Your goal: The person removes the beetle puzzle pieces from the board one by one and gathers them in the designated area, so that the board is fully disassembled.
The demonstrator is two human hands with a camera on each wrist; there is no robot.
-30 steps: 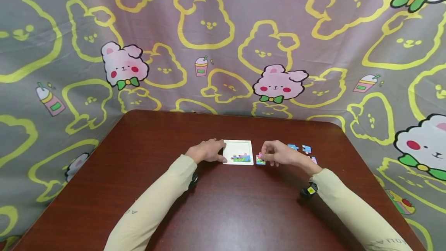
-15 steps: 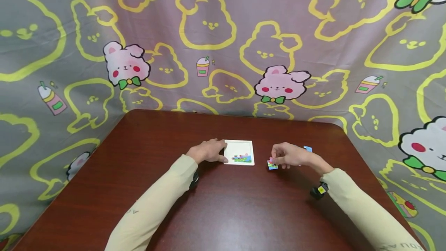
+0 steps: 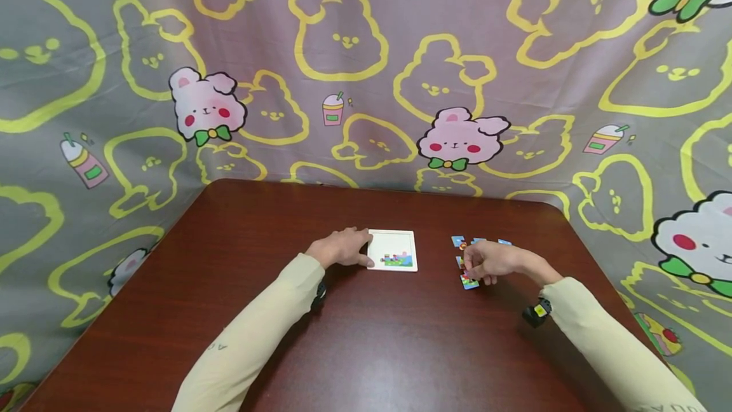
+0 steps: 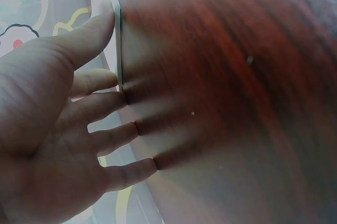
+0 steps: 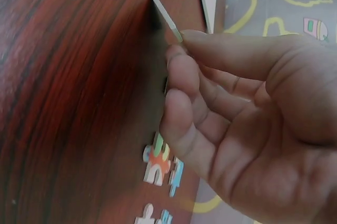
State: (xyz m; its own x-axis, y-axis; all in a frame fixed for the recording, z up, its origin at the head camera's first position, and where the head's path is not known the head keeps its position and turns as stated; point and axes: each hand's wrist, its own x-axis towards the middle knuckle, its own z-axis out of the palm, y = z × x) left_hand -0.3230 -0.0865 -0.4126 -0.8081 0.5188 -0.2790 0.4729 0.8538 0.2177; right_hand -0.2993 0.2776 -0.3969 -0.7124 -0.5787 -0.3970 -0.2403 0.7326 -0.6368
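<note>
A square white puzzle tray [image 3: 380, 243] lies mid-table, with a strip of joined puzzle pieces [image 3: 399, 260] along its lower right inside. My left hand [image 3: 342, 248] rests at the tray's left edge. In the left wrist view its thumb lies over the tray edge [image 4: 118, 50] and its fingers stretch out spread, tips on the table. To the right of the tray my right hand [image 3: 493, 259] pinches a green and blue puzzle piece [image 3: 469, 283] between thumb and finger. The right wrist view shows that piece [image 5: 166, 17] edge-on, tilted over the table.
Several loose puzzle pieces lie around and behind the right hand, among them a blue one [image 3: 458, 241] and another blue one [image 3: 504, 242]. An orange piece [image 5: 156, 165] shows below the fingers in the right wrist view. A patterned curtain [image 3: 366, 81] stands behind the brown table [image 3: 366, 342].
My right hand has moved right, away from the tray, carrying the puzzle piece to the loose pieces. The left hand has stayed at the tray's edge.
</note>
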